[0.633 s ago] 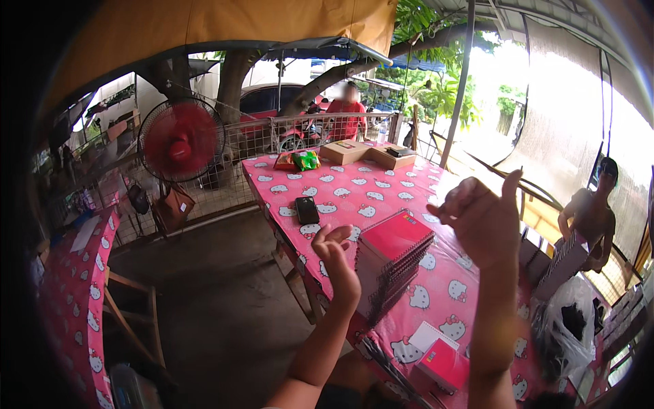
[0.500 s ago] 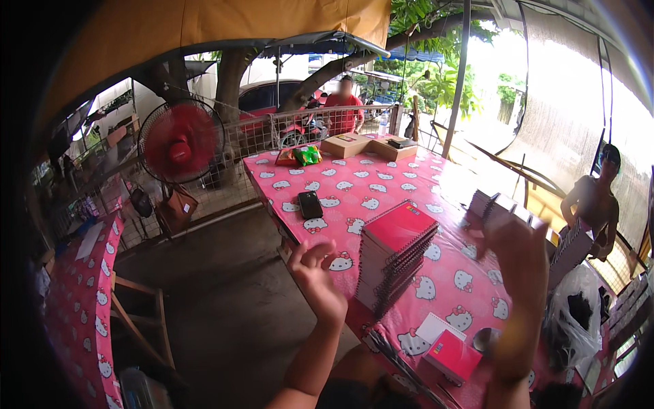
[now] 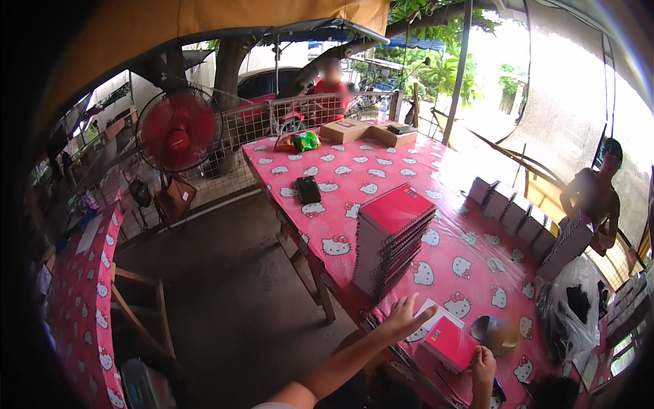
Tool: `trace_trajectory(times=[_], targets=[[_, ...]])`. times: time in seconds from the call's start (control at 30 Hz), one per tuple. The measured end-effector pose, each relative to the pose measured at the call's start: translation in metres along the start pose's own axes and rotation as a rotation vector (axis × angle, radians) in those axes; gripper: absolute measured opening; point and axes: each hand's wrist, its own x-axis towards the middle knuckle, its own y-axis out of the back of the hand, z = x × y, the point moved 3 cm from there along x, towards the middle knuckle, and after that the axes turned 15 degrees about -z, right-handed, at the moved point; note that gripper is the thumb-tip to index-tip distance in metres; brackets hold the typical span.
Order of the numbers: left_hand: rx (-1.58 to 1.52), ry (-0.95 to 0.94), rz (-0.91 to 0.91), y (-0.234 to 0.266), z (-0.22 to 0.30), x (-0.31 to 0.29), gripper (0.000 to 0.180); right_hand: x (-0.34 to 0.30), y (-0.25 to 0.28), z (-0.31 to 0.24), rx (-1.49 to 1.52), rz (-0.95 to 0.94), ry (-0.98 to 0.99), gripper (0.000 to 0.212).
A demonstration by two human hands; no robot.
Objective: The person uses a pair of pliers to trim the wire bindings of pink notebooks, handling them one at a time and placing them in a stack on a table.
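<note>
My left hand (image 3: 407,320) reaches over the table's near edge with its fingers spread, holding nothing. Under and beside it lies a white spiral-bound pad (image 3: 443,315). Partly on that pad rests a small red-covered notebook (image 3: 449,341), seemingly with others beneath it. At the notebook's near right corner my right hand (image 3: 483,371) is closed, fingers curled; what it pinches, if anything, is hidden. Just beyond stands a tall stack of spiral notebooks (image 3: 392,245) with a red cover on top. A round, shiny bowl-like object (image 3: 495,334) sits right of the small notebook.
A pink cat-print cloth covers the table (image 3: 361,163). Along its right side stand rows of spiral notebooks (image 3: 507,208) near a plastic bag (image 3: 575,307). A black case (image 3: 308,190), green packet (image 3: 306,141) and cardboard boxes (image 3: 345,130) lie farther off. Two people stand beyond; a fan (image 3: 179,129) is left.
Both hands have come down from the air to the small red notebook. The left moved right and its fingers spread; the right closed at the notebook's corner. The person in red shifted left.
</note>
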Motion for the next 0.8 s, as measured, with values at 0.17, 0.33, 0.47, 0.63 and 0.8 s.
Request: trace_trajectory(times=[0.17,0.33,0.47,0.63,0.8], targets=[[0.138,0.227,-0.198,-0.018,0.012,0.043,0.115,0.002,0.001,0.002,-0.198,0.037,0.016,0.057],[0.241,0.176,-0.397,-0.022,-0.007,0.068,0.107,0.007,-0.012,0.011,-0.282,0.067,0.205,0.052],[0.426,0.191,-0.386,-0.034,-0.001,0.074,0.097,0.028,-0.011,0.045,-0.338,0.074,0.150,0.037],[0.351,0.189,-0.288,-0.038,0.006,0.084,0.096,0.013,-0.003,0.027,-0.236,0.109,0.120,0.050],[0.011,0.139,-0.228,-0.024,-0.018,0.086,0.105,0.004,-0.017,0.003,-0.188,0.072,0.029,0.053]])
